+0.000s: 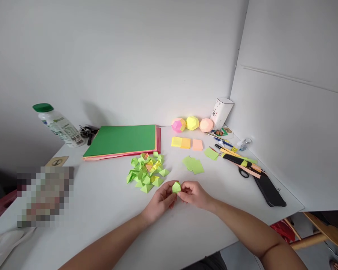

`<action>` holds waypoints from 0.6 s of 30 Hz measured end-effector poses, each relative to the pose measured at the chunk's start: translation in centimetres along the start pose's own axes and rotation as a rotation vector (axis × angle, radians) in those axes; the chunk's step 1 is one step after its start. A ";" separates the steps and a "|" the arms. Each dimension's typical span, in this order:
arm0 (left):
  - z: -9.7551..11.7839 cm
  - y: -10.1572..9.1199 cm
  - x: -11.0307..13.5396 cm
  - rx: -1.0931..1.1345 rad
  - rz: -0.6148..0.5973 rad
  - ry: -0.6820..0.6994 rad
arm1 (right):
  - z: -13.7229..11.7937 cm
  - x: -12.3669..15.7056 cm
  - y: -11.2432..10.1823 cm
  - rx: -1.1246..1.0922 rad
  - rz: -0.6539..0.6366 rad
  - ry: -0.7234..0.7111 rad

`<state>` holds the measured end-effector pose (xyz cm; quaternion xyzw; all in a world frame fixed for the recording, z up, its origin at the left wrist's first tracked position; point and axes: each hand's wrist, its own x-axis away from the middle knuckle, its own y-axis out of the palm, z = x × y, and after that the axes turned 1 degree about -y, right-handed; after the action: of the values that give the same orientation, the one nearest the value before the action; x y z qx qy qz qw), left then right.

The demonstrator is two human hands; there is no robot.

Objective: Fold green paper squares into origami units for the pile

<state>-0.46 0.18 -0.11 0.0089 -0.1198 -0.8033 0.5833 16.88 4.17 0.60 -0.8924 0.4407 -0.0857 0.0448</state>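
Observation:
Both of my hands meet over the white table (101,202) near its front edge. My left hand (159,200) and my right hand (195,195) each pinch one side of a small green folded paper piece (176,187) held between the fingertips. Just beyond the hands lies a pile of several folded green and yellow paper pieces (147,170). A few flat green paper squares (193,165) lie to the right of that pile.
A stack of coloured paper sheets (122,140), green on top, lies at the back. Three paper balls (192,123), yellow and orange sticky notes (185,143), a white box (222,112), pens, scissors (242,165) and a black phone (269,189) fill the right. A bottle (59,125) lies at left.

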 end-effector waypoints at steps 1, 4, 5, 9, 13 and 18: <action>0.0 0.0 0.0 -0.007 0.003 -0.001 | 0.0 0.0 0.0 0.006 -0.005 0.001; 0.0 0.1 0.0 -0.024 0.025 -0.007 | 0.0 0.0 0.0 0.003 0.006 0.014; 0.0 0.2 0.0 -0.030 0.031 -0.015 | 0.0 0.0 0.0 -0.007 0.013 0.018; -0.2 0.1 0.0 -0.067 0.057 -0.079 | -0.1 -0.1 0.0 -0.038 0.036 -0.004; -0.3 -0.1 -0.1 -0.088 0.030 -0.085 | -0.1 0.0 0.1 -0.020 0.019 -0.014; -0.2 -0.1 -0.1 -0.136 -0.005 -0.077 | -0.5 0.1 0.1 0.022 -0.004 0.001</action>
<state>-0.48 0.28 -0.36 -0.0613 -0.0873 -0.8107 0.5757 16.78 4.02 1.05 -0.8927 0.4380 -0.0909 0.0541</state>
